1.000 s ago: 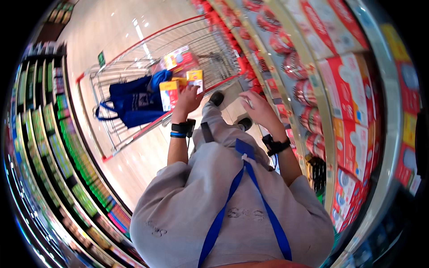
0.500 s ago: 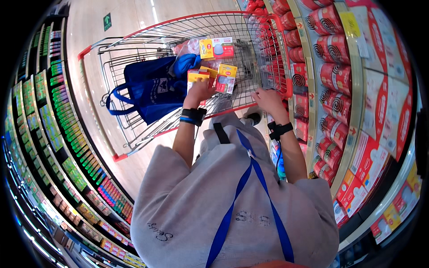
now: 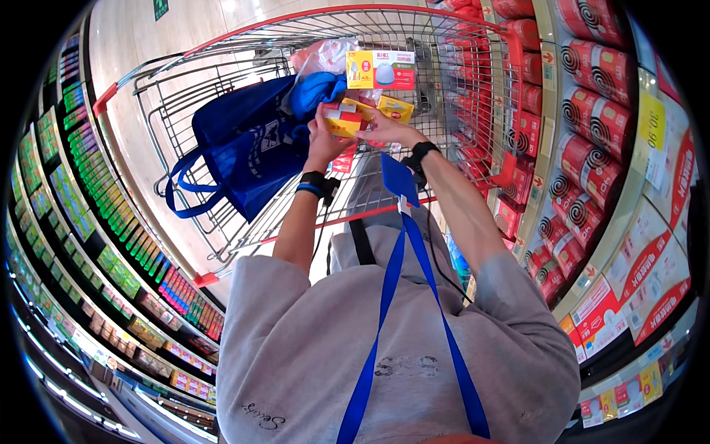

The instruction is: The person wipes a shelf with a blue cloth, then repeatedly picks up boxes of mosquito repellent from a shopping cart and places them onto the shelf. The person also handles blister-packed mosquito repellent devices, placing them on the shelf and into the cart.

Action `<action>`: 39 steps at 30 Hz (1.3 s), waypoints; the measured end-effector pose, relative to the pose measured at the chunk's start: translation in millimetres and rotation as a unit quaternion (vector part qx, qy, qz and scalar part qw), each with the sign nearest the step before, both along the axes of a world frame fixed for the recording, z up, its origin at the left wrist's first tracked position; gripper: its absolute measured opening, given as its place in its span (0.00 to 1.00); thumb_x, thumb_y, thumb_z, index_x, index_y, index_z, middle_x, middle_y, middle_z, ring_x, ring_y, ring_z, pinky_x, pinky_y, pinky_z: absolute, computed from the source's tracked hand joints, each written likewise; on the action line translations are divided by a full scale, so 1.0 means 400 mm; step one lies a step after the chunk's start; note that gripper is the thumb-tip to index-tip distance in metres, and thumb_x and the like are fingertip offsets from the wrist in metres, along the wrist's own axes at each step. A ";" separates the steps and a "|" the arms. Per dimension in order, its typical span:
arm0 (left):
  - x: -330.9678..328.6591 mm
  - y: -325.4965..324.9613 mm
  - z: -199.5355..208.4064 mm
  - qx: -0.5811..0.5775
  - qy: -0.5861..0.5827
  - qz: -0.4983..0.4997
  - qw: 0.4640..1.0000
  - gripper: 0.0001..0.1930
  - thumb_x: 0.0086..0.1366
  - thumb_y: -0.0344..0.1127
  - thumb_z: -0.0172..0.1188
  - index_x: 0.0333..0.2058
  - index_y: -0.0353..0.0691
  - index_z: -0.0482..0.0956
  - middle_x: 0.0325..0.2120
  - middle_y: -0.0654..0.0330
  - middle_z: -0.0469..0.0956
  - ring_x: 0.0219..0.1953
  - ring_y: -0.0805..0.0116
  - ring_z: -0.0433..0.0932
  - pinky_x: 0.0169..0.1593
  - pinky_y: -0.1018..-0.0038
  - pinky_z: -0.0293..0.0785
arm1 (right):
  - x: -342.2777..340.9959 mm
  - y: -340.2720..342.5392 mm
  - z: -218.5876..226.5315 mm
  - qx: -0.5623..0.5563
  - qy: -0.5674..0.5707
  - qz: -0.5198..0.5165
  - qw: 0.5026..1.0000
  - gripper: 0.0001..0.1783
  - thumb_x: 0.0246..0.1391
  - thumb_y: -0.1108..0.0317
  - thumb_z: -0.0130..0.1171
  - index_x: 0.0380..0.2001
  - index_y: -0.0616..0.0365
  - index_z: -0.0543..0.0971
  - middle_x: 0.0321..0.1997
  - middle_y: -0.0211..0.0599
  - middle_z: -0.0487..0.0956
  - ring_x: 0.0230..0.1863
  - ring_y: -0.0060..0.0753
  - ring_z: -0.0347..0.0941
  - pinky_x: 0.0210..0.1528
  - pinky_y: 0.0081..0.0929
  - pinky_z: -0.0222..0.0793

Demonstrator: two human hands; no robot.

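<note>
Over the cart, my left hand (image 3: 320, 142) grips a small yellow-and-red carton (image 3: 342, 120) by its left side. My right hand (image 3: 390, 130) meets the same carton at its right edge, fingers bent against it. Just behind the right hand lies another yellow carton (image 3: 397, 109), partly covered. A larger yellow, red and white box (image 3: 381, 71) rests farther back in the shopping cart (image 3: 325, 222). Left of the carton, a blue cloth bundle (image 3: 319, 92) and a blue shopping bag (image 3: 244, 163) sit in the basket.
Shelves of red coil-patterned packs (image 3: 592, 159) stand close on the right, with red-and-white boxes (image 3: 654, 259) beside them. On the left, a long shelf (image 3: 133, 237) carries rows of small colourful packages. A blue lanyard badge (image 3: 399, 176) hangs before my body.
My right hand has left the cart's near rim and come left onto the carton. My left hand has kept hold of it, and the carton now shows a different side.
</note>
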State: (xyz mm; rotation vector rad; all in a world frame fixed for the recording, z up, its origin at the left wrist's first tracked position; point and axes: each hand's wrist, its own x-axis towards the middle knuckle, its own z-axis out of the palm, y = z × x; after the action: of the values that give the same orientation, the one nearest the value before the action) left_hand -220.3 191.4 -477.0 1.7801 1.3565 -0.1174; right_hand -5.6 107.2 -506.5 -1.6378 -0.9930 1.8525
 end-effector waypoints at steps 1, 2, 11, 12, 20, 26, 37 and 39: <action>-0.025 0.011 -0.021 0.020 -0.070 0.009 0.997 0.73 0.40 0.53 0.85 0.75 0.46 0.39 0.61 0.38 0.61 0.62 0.36 0.67 0.63 0.52 0.71 | -0.035 0.006 -0.024 -0.040 0.020 -0.033 0.998 0.53 0.53 0.41 0.71 0.73 0.51 0.57 0.68 0.48 0.72 0.67 0.45 0.71 0.59 0.41 0.75; -0.018 0.027 -0.001 0.004 -0.032 0.025 0.999 0.73 0.39 0.50 0.86 0.74 0.37 0.42 0.63 0.37 0.63 0.63 0.38 0.68 0.66 0.56 0.69 | -0.067 0.004 -0.062 -0.081 0.037 -0.071 0.993 0.56 0.52 0.40 0.72 0.74 0.50 0.54 0.69 0.48 0.70 0.68 0.46 0.70 0.60 0.41 0.75; -0.112 0.056 -0.013 -0.277 -0.083 0.097 0.952 0.54 0.50 0.46 0.83 0.70 0.37 0.59 0.57 0.50 0.77 0.58 0.62 0.77 0.64 0.67 0.70 | -0.136 0.014 0.056 -0.220 0.198 -0.288 0.911 0.51 0.55 0.59 0.75 0.72 0.48 0.51 0.75 0.38 0.63 0.75 0.45 0.60 0.68 0.69 0.61; -0.109 0.066 0.003 -0.280 -0.091 0.090 0.951 0.52 0.51 0.45 0.82 0.69 0.37 0.60 0.57 0.50 0.77 0.57 0.62 0.77 0.63 0.66 0.71 | -0.124 0.008 0.051 -0.189 0.197 -0.280 0.920 0.56 0.49 0.55 0.79 0.70 0.54 0.51 0.70 0.44 0.66 0.67 0.46 0.71 0.61 0.50 0.75; -0.057 0.069 0.176 -0.181 -0.195 0.070 0.961 0.41 0.57 0.41 0.79 0.59 0.35 0.60 0.68 0.50 0.62 0.63 0.53 0.72 0.60 0.60 0.76 | -0.010 0.016 0.240 -0.078 0.161 -0.207 0.962 0.57 0.47 0.62 0.81 0.70 0.63 0.54 0.68 0.49 0.68 0.66 0.43 0.72 0.60 0.41 0.78; 0.049 0.036 0.448 -0.117 -0.289 0.014 0.950 0.44 0.54 0.32 0.80 0.61 0.38 0.56 0.63 0.47 0.66 0.56 0.56 0.79 0.57 0.59 0.80 | 0.132 -0.017 0.458 0.167 0.009 -0.146 0.975 0.50 0.51 0.59 0.79 0.70 0.60 0.61 0.68 0.48 0.71 0.70 0.39 0.68 0.64 0.38 0.72; 0.280 -0.184 0.507 -0.343 -0.536 0.065 0.768 0.43 0.60 0.31 0.74 0.70 0.37 0.59 0.60 0.56 0.73 0.62 0.61 0.73 0.65 0.64 0.70 | 0.189 -0.276 0.836 0.321 -0.448 -0.125 0.825 0.61 0.34 0.44 0.82 0.69 0.51 0.61 0.65 0.45 0.73 0.61 0.55 0.67 0.64 0.49 0.64; 0.319 -0.220 0.564 -0.348 -0.550 0.056 0.757 0.34 0.64 0.31 0.69 0.66 0.35 0.65 0.58 0.56 0.75 0.60 0.62 0.75 0.64 0.64 0.71 | 0.206 -0.323 0.876 0.345 -0.496 -0.116 0.788 0.64 0.32 0.43 0.82 0.71 0.50 0.60 0.71 0.42 0.67 0.64 0.54 0.64 0.67 0.53 0.60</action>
State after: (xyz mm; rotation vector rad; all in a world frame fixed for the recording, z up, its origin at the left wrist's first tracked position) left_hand -92.8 103.5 -251.5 0.8030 0.4090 0.4003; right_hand 76.8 -22.1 -156.2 -2.0442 -1.5113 0.2240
